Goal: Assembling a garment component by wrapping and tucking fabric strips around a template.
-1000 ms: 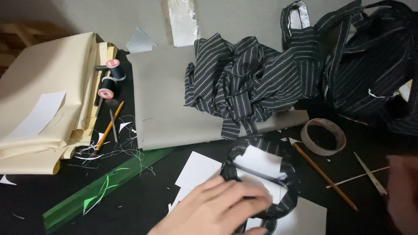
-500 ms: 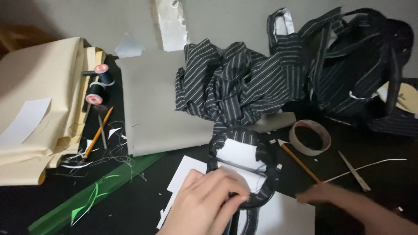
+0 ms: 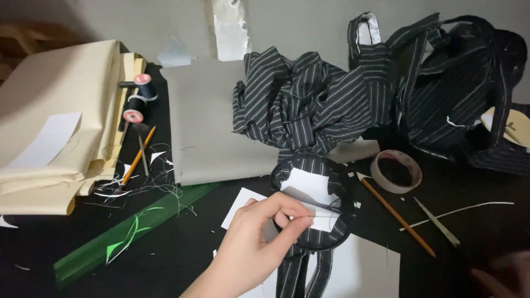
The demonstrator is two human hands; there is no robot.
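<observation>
left hand has thumb and forefinger pinched tight on a thin needle or thread, can't tell which, right at the near rim of the striped fabric ring lying on white paper. right hand is a blur at the bottom right corner, grip unreadable. pencil and tape roll sit just right of the ring, green ruler off left. bare black table beside the wrist.

No packages, signs or screens on the bench. Nearest to a label: round pink-red paper end disc on a black thread spool at far left, beside the cream folded fabric; print unreadable.
</observation>
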